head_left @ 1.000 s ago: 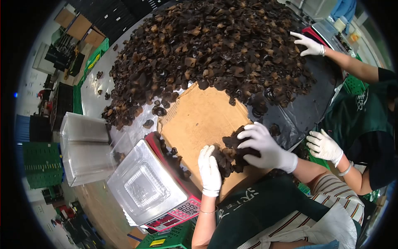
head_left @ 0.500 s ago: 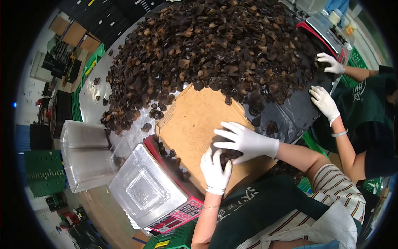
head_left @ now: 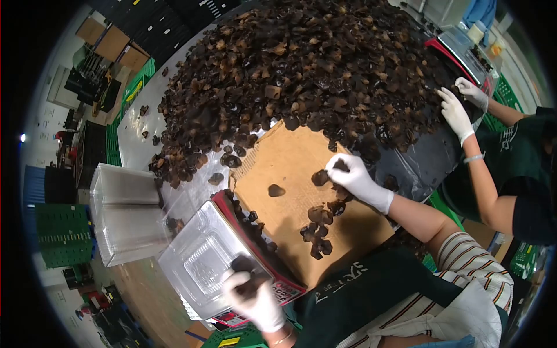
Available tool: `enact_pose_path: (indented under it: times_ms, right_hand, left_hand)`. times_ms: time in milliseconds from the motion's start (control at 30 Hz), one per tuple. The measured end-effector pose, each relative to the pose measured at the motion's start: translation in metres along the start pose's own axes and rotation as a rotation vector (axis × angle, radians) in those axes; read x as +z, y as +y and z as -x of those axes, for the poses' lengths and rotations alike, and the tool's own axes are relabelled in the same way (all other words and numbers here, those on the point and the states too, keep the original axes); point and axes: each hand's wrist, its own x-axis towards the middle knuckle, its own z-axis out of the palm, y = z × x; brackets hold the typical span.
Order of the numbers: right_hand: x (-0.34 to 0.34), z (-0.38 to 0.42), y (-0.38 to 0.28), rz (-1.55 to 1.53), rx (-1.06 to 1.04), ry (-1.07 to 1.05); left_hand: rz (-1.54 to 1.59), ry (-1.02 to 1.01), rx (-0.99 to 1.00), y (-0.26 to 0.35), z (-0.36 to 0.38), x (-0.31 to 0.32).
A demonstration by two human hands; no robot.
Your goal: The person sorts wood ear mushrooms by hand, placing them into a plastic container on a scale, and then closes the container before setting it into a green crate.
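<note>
My left hand [head_left: 255, 298], in a white glove and blurred by motion, holds dark mushroom pieces [head_left: 242, 265] over the edge of the scale near a clear plastic tray [head_left: 204, 264]. My right hand [head_left: 357, 181], also gloved, pinches a dark piece above the cardboard sheet [head_left: 290, 168]. Several loose brown-black pieces [head_left: 319, 216] lie on the cardboard below and left of it, and a single piece [head_left: 277, 190] rests farther left. The scale [head_left: 217, 200] has a red body, with its keypad partly covered by my left hand.
A large heap of dark mushroom pieces [head_left: 313, 64] covers the table's far side. Stacked clear containers [head_left: 125, 214] stand at left. A co-worker's gloved hands [head_left: 455, 116] touch the heap's right edge, near another red scale [head_left: 455, 55]. Green crates [head_left: 61, 235] are beyond the table.
My left hand has moved down and left from the cardboard to the scale with pieces. My right hand has shifted slightly up and right. Pieces now lie spread on the cardboard.
</note>
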Motion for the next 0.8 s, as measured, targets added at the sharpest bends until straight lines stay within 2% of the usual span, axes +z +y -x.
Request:
enact_pose_path:
  times_ms: [33,100,167,200,233,300,333,367,433,467,533,567,600,633,700,767,800]
  right_hand:
    - [-0.003,-0.006,0.000,-0.186,0.026,0.005]
    - [0.007,-0.007,-0.020,-0.421,0.234,0.006]
    - [0.020,-0.007,-0.034,-0.708,0.437,-0.054]
    - [0.031,-0.009,-0.038,-0.677,0.496,-0.027]
    - [0.040,-0.012,-0.039,-0.701,0.508,-0.124]
    - [0.066,-0.017,-0.043,-0.756,0.533,-0.332]
    - [0.089,-0.016,-0.048,-0.749,0.560,-0.239]
    - [0.110,-0.014,-0.066,-0.636,0.558,-0.307]
    - [0.146,-0.012,-0.097,-0.404,0.536,-0.430]
    - [0.169,-0.015,-0.093,-0.511,0.393,-0.577]
    - [0.212,-0.009,-0.101,-0.397,0.229,-0.689]
    - [0.238,-0.013,-0.084,-0.292,-0.025,-0.757]
    - [0.252,-0.003,-0.089,-0.197,-0.261,-0.687]
    - [0.259,-0.001,-0.095,-0.025,-0.263,-0.756]
    - [0.280,-0.003,-0.083,0.356,-0.540,-0.849]
    - [0.286,-0.003,-0.071,0.433,-0.671,-0.955]
    - [0.286,-0.004,-0.069,0.390,-0.666,-0.943]
  left_hand:
    - [-0.008,0.077,-0.020,0.003,-0.005,-0.023]
    - [-0.084,0.240,-0.024,-0.008,-0.023,-0.064]
    - [-0.347,0.051,-0.136,-0.014,-0.033,-0.101]
    - [-0.343,0.031,-0.264,-0.014,-0.035,-0.101]
    - [-0.369,-0.051,-0.295,-0.028,-0.036,-0.111]
    - [-0.780,-0.186,-0.050,-0.036,-0.034,-0.111]
    - [-0.617,-0.189,-0.115,-0.041,-0.033,-0.110]
    - [-0.453,-0.192,-0.179,-0.041,-0.030,-0.111]
    - [-0.555,-0.156,-0.172,-0.025,-0.026,-0.109]
    - [-0.597,-0.144,-0.166,-0.020,-0.025,-0.109]
    - [-0.819,-0.066,0.001,-0.020,-0.026,-0.114]
    - [-0.925,-0.030,0.087,-0.021,-0.027,-0.116]
    - [-0.873,-0.003,0.005,-0.027,-0.027,-0.120]
    - [-0.812,-0.019,0.000,-0.030,-0.027,-0.120]
    - [-0.695,-0.051,-0.011,-0.033,-0.028,-0.115]
    - [-0.540,-0.038,-0.095,-0.044,-0.028,-0.114]
    - [-0.619,-0.038,-0.086,-0.045,-0.026,-0.116]
